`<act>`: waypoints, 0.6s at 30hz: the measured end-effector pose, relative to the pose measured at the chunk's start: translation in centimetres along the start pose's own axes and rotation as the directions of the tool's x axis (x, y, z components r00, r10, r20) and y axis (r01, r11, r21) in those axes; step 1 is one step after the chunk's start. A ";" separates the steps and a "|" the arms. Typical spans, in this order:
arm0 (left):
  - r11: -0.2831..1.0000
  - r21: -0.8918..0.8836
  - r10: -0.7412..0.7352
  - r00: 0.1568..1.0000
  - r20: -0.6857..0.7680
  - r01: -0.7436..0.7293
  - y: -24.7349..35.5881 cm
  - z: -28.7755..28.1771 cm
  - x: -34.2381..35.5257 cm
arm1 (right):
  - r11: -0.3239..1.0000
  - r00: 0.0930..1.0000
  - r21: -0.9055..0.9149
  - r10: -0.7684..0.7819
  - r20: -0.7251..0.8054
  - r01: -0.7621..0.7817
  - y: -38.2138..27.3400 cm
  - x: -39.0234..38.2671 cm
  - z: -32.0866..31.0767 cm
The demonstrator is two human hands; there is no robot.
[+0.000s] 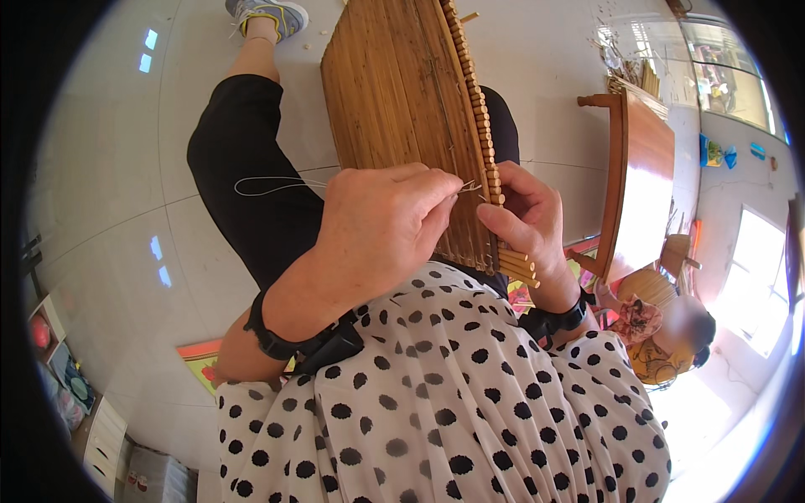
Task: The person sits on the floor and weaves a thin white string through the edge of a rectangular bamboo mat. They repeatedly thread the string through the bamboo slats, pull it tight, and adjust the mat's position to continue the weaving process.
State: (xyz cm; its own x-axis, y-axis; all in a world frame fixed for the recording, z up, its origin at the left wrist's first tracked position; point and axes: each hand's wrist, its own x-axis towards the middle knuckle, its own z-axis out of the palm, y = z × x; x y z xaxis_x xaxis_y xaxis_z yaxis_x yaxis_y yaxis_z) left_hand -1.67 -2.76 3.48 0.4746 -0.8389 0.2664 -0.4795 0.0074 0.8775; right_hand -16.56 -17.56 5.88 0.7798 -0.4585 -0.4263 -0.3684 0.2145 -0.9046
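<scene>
A brown wooden board (394, 84) lies across my lap, its grain running away from me. Along its right edge runs a row of short round sticks (480, 113), their cut ends showing. My left hand (381, 214) is closed over the board in a pinch on a thin pale wire (281, 180), which loops out to the left. Short wire ends show near the fingertips. At the near end of the stick row, my right hand (537, 218) curls with thumb and fingers around the sticks. Several loose sticks (517, 267) poke out below its palm; some fingers are hidden.
At the right stands a wooden table (646, 180) with a pile of thin sticks (641, 80) at its far end. Another person (662, 335) sits at the lower right. A low cabinet (101, 436) is at the lower left. The floor is pale tile (109, 201).
</scene>
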 end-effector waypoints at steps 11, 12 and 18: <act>0.981 0.194 -0.015 0.991 0.130 -0.011 1.1 -1.1 0.3 | 0.964 0.984 -0.199 -0.172 0.048 0.178 0.0 0.0 0.1; 0.982 0.186 -0.013 0.993 0.113 -0.008 1.2 -1.3 0.3 | 0.960 0.982 -0.206 -0.182 0.047 0.188 -0.1 0.0 0.4; 0.983 0.180 0.011 0.999 0.037 -0.017 1.3 -2.7 -1.0 | 0.824 0.900 -0.362 -0.407 0.155 0.435 0.0 0.5 1.9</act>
State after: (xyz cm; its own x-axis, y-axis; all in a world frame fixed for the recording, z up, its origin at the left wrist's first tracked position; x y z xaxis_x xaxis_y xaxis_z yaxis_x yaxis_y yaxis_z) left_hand -0.73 -0.47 5.48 0.4415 -0.8586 0.2606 -0.6130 -0.0765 0.7864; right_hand -15.18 -16.13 5.62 0.9303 -0.3664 -0.0154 -0.1473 -0.3350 -0.9306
